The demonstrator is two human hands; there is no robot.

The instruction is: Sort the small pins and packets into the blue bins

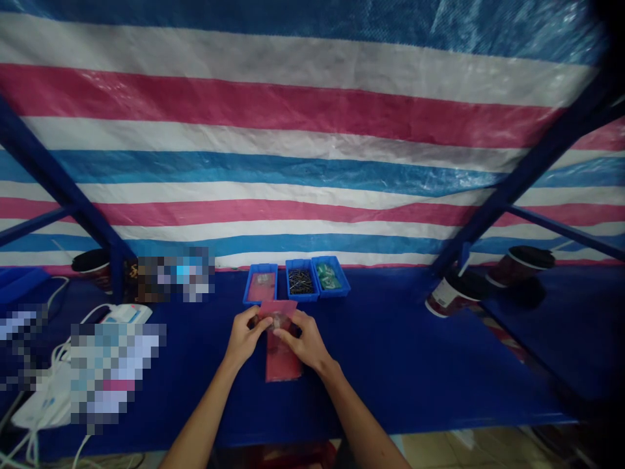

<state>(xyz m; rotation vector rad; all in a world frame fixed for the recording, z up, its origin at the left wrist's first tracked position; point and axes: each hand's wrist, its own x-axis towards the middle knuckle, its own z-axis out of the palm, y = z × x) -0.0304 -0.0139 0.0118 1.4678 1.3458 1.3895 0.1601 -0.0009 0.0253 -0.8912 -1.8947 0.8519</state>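
Note:
A small pink plastic bag (277, 307) is pinched between my two hands, with something small and greyish at its opening that is too small to name. My left hand (245, 335) closes on the bag's left side, thumb on top. On its right side my right hand (303, 339) has fingers and thumb closed too. Beneath them a stack of pink bags (283, 361) lies on the blue table (390, 365). Just beyond stands a blue tray (246, 293) holding pink bags and a small clear packet.
Two more blue trays hold dark screws (301, 282) and green packets (328, 276). Dark cups (446, 296) stand at the right, another (92, 264) at the left. A white power strip (49, 397) with cables lies at the left. Blue metal posts flank the table.

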